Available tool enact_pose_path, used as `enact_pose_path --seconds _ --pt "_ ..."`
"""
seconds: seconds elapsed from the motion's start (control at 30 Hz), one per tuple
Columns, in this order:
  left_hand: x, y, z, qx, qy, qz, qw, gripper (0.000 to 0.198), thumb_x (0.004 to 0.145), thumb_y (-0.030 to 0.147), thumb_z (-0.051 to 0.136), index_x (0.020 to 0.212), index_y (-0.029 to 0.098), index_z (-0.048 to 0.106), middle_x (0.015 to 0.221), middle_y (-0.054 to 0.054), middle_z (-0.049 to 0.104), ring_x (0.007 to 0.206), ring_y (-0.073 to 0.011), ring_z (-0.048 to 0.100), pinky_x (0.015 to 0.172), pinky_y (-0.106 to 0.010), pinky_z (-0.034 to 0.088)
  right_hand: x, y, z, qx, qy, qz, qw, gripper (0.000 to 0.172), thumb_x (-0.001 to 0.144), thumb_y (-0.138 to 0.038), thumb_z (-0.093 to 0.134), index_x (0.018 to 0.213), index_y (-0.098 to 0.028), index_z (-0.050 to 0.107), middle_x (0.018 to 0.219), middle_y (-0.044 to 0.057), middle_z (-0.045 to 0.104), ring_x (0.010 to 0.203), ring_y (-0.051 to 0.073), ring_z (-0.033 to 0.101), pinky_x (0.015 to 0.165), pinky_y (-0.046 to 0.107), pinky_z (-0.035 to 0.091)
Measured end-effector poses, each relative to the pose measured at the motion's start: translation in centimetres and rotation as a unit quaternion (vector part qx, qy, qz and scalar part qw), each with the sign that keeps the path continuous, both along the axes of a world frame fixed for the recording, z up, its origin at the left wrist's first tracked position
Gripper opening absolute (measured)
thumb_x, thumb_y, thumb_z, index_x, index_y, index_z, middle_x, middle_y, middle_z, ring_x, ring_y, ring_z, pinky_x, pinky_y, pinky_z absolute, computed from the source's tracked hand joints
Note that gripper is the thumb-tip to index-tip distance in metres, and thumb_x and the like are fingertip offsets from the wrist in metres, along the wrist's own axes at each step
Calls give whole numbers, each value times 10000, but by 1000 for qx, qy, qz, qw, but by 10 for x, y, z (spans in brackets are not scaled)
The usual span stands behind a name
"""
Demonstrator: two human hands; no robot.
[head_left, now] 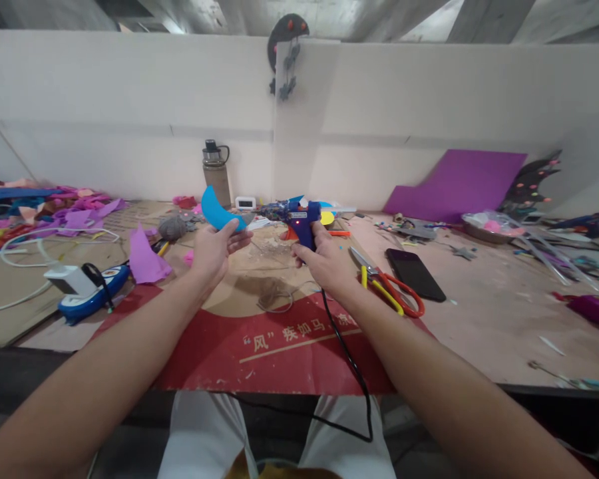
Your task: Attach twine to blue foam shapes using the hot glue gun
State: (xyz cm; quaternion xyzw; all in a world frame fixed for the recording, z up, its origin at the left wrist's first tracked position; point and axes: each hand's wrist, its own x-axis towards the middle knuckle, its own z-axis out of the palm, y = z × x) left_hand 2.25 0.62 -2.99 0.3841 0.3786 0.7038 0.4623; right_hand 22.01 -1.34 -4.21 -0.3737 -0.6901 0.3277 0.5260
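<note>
My left hand [214, 253] pinches a curved blue felt piece [218, 211] by its lower right end, above the work surface. In my right hand [322, 256] is a blue hot glue gun [299, 216], its handle wrapped by my fingers. The gun's crusted nozzle points left, close to the blue piece; whether they touch I cannot tell. A small red light shows on the gun, and its black cord [347, 352] hangs over the table's front edge. Beneath both hands lies a red and tan cardboard sheet [279, 366] with printed characters.
Scissors [392, 286] and a black phone [415, 274] lie right of my right hand. A blue power strip [92, 299], purple felt [147, 259] and grey yarn [172, 227] are at left. Behind stands a bottle [216, 176] near the white partition [130, 100].
</note>
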Motion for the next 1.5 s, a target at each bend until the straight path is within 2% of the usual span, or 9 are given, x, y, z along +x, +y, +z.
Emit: enact_pose_path --seconds 0.13,0.23,0.33,0.57,0.7,0.97,1.23,1.5 --pt "-2 4 -2 10 -8 5 1000 116 711 175 685 769 110 609 679 -46 680 592 -164 681 616 -289 576 -1 -2 -2 62 -77 -21 995 349 817 -212 505 1165 -221 514 1018 67 650 779 184 591 724 354 515" --pt "-4 6 -4 17 -5 5 1000 118 707 181 693 762 112 614 676 -50 684 591 -164 682 603 -280 577 -1 -3 -2 99 -117 -42 987 349 837 -211 496 1186 -209 512 1064 87 650 924 223 596 861 408 479" --pt "-4 6 -5 19 -3 3 1000 126 707 181 697 767 104 617 688 -61 688 602 -172 688 621 -300 583 -2 -4 -1 120 -136 -53 982 349 846 -213 488 1195 -199 506 1098 102 641 978 234 587 907 415 454" --pt "-3 4 -4 15 5 2 1000 120 717 179 684 771 92 623 692 -76 693 614 -184 695 670 -337 584 -3 -8 0 108 -162 -54 979 271 843 -223 475 1109 -203 521 1011 92 650 877 230 597 816 395 478" --pt "-2 4 -3 23 3 -3 1000 139 697 181 703 775 94 628 703 -72 695 624 -195 700 673 -342 584 -3 -10 0 105 -173 -66 977 243 851 -238 465 1084 -208 529 999 102 650 884 241 602 811 407 478" --pt "4 -5 2 0 30 -16 999 91 710 159 678 760 108 622 657 -52 677 594 -171 680 627 -305 578 -4 -10 1 97 -174 -72 977 315 840 -221 468 1151 -202 519 1006 100 653 874 239 603 811 405 477" --pt "5 -3 -3 2 58 -23 998 151 693 212 713 767 108 634 660 -73 685 587 -185 679 635 -328 580 -4 -10 1 100 -173 -83 976 411 848 -220 474 1258 -228 475 1072 108 642 918 252 599 842 424 470" --pt "4 -3 2 3 35 6 999 125 689 186 697 752 108 624 673 -61 679 598 -183 683 660 -342 583 -4 -11 1 91 -197 -89 972 375 840 -233 476 1213 -199 490 1024 126 655 857 258 605 799 427 476"
